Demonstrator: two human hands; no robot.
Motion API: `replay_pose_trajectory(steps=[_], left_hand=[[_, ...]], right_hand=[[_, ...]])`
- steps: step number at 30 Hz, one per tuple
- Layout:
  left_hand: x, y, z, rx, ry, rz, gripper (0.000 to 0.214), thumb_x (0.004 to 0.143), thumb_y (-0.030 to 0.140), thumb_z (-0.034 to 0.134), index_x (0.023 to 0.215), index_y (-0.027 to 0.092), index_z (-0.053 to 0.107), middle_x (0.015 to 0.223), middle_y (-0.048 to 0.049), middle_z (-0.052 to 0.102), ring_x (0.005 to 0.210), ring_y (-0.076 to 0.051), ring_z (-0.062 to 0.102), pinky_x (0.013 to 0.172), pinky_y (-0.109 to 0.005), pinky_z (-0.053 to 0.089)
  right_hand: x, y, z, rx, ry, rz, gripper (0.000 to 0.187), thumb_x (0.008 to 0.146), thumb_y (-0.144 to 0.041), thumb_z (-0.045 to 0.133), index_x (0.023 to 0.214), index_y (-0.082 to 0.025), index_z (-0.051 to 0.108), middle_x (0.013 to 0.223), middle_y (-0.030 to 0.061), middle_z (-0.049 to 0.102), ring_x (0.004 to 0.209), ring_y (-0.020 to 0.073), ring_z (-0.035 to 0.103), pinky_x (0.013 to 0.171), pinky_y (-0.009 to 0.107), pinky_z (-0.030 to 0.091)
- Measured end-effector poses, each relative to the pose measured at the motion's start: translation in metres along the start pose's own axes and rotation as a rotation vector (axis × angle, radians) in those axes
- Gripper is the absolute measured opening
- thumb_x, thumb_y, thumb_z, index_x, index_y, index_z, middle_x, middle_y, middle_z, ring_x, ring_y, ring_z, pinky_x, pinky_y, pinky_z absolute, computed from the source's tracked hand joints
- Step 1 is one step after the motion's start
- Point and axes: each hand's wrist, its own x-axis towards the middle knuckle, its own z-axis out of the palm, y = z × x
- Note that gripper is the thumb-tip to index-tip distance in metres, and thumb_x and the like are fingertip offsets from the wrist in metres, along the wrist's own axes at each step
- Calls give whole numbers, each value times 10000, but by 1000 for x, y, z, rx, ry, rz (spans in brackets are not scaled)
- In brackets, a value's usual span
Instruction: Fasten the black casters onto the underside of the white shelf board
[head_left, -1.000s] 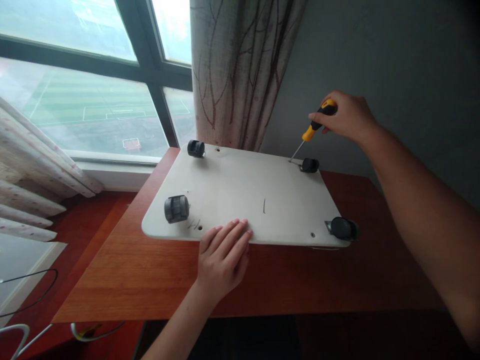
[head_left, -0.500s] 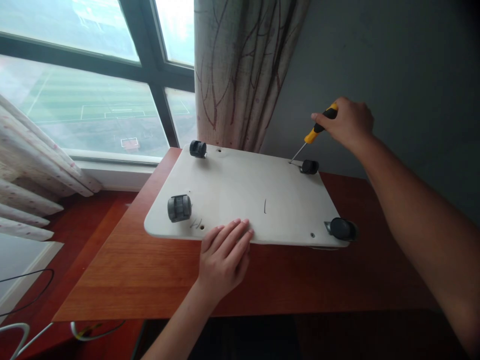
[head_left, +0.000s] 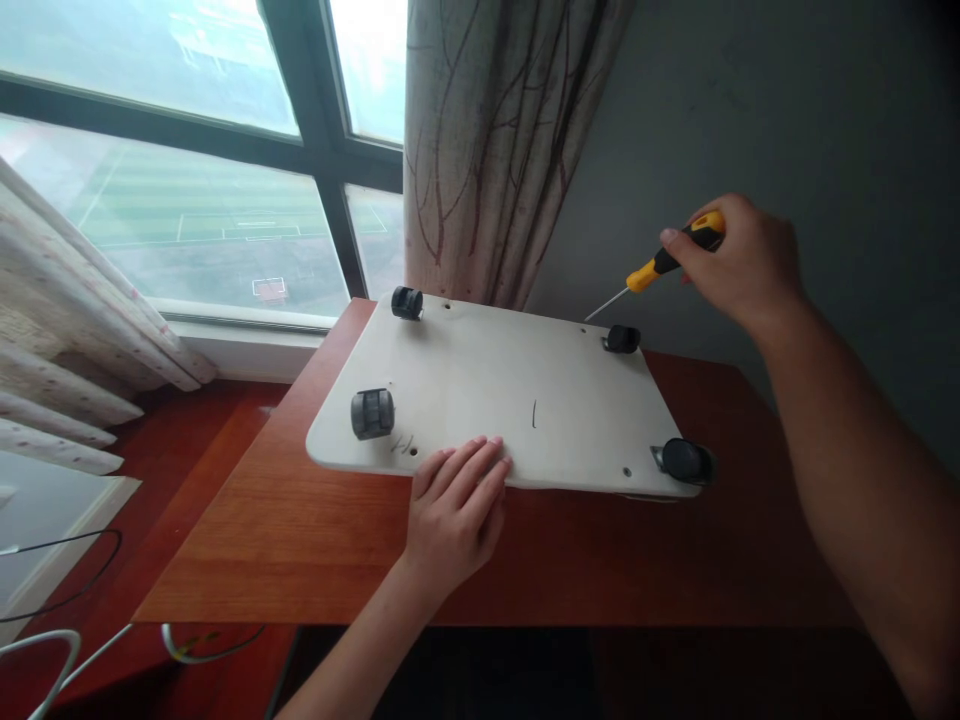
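Observation:
A white board (head_left: 495,390) lies upside down on a reddish wooden table (head_left: 315,540), with a black caster at each corner. My left hand (head_left: 457,515) rests flat, fingers stretched out, on the board's near edge. My right hand (head_left: 739,260) is closed round the yellow-and-black handle of a screwdriver (head_left: 660,265). Its thin shaft slants down to the left, and its tip hangs just above the board beside the far right caster (head_left: 622,339).
A patterned curtain (head_left: 495,150) hangs behind the board against a grey wall. A large window (head_left: 187,180) fills the left. More curtain folds (head_left: 82,380) and some cables (head_left: 67,600) lie at the lower left, beside the table.
My right hand has lifted the screwdriver up and to the right, taking its tip off the board by the far right caster. The view has shifted slightly. My left hand stays put.

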Motion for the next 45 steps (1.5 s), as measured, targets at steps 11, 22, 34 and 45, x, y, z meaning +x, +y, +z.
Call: replay_pose_trajectory(steps=[11,22,34,45], left_hand=[[-20,1,-39,-191,-44,5,483,842,-2,573,1278,197,632,1302,-120,681,1227,-282,613,975,-435,523],[-59,-34,-62,141,-274,-158,187,960,207,579,1118,215,680,1014,-55,710,859,-207,675,760,-338,545],[-50,-10,-62,-40,-378,-287,209,958,269,593,1148,235,673,1071,-67,707,939,-219,701,779,-317,585],[-15,26,-71,-264,-268,-210,455,960,319,582,1397,237,489,1105,-84,760,882,-210,756,770,-268,610]], right_hand=[[-163,-40,-55,708,-127,327,149,726,-634,654,874,-619,655,993,-34,696,926,383,713,662,588,634],[-265,-37,-29,811,-298,475,239,772,-561,686,1007,-519,667,937,-27,740,903,322,732,704,489,642],[-286,-55,-19,790,-356,307,268,899,-401,674,1128,-265,644,978,24,733,879,176,715,781,252,572],[-267,-133,-15,1104,-500,-49,498,953,-596,519,1295,-235,557,1076,40,722,926,156,699,816,248,543]])
